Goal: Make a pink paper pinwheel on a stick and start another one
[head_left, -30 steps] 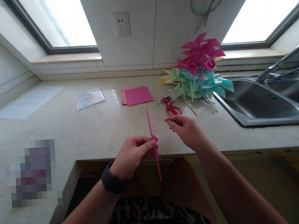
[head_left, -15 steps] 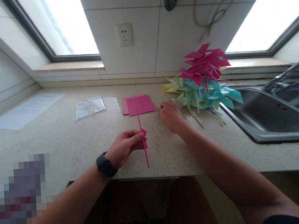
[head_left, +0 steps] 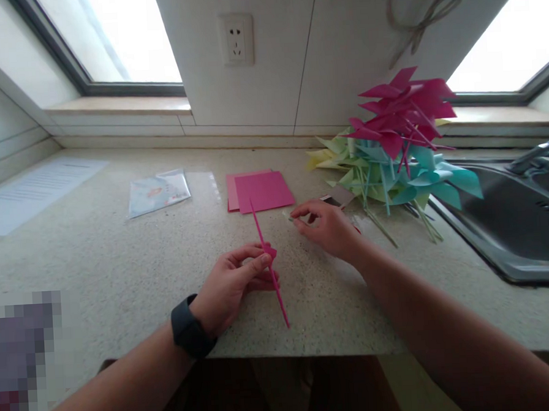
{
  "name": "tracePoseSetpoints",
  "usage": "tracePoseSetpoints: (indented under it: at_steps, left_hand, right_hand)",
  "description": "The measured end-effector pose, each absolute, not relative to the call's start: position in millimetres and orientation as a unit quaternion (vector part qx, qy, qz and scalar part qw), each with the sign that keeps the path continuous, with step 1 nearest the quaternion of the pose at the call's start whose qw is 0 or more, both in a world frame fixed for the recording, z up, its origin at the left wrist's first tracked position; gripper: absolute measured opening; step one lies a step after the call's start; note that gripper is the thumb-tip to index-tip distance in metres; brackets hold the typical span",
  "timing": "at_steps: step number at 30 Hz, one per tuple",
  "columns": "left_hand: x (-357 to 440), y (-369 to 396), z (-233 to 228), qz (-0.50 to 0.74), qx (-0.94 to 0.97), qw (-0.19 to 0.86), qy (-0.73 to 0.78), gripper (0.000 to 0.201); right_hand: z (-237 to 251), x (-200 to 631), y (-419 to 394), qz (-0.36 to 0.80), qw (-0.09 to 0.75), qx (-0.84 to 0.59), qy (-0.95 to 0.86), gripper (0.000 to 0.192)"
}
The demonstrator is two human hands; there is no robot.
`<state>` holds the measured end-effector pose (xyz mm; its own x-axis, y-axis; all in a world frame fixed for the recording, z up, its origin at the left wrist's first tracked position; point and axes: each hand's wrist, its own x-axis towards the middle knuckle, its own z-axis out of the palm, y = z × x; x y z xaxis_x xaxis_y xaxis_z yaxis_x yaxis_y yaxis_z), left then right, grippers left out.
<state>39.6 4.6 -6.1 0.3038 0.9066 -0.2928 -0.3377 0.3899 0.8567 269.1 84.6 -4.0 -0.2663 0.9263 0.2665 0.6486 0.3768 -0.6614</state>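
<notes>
Left hand [head_left: 230,284] pinching thin pink plastic stick [head_left: 268,264] over speckled stone desk [head_left: 121,262]
Stick tilted, small pink paper scrap at the grip; right hand [head_left: 326,227] fingers curled together near stacked pink paper squares [head_left: 259,191], whether gripping anything unclear

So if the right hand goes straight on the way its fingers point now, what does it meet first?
The right hand points left and slightly away over the countertop. First in that line is probably the stack of pink paper sheets, at its near edge; depth is uncertain, so it could pass just in front.
</notes>
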Motion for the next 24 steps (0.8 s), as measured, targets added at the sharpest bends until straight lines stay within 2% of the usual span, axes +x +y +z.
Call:
tracePoseSetpoints:
  at_steps: [5, 12, 15, 18, 24]
  left_hand:
    - [38.2, 2.4, -5.4, 0.463, 0.358, 0.719, 0.376, 0.013]
    - [36.1, 3.2, -9.5, 0.457, 0.335, 0.742, 0.359, 0.008]
    - [34.5, 2.8, -10.4, 0.451, 0.348, 0.74, 0.357, 0.011]
    - [33.7, 2.5, -10.7, 0.453, 0.356, 0.732, 0.364, 0.013]
    - [32.3, 1.1, -8.8, 0.421, 0.362, 0.759, 0.34, 0.009]
  right_hand:
    - [-2.5, 262.5, 72.0, 0.389, 0.343, -0.456, -0.723, 0.025]
    - [-2.6, 248.1, 57.4, 0.561, 0.338, -0.382, -0.652, 0.015]
    - [-2.4, 245.8, 50.1, 0.582, 0.342, -0.355, -0.647, 0.012]
    - [-1.3, 245.2, 44.1, 0.574, 0.358, -0.335, -0.655, 0.025]
    - [-0.5, 245.1, 43.9, 0.431, 0.4, -0.229, -0.776, 0.032]
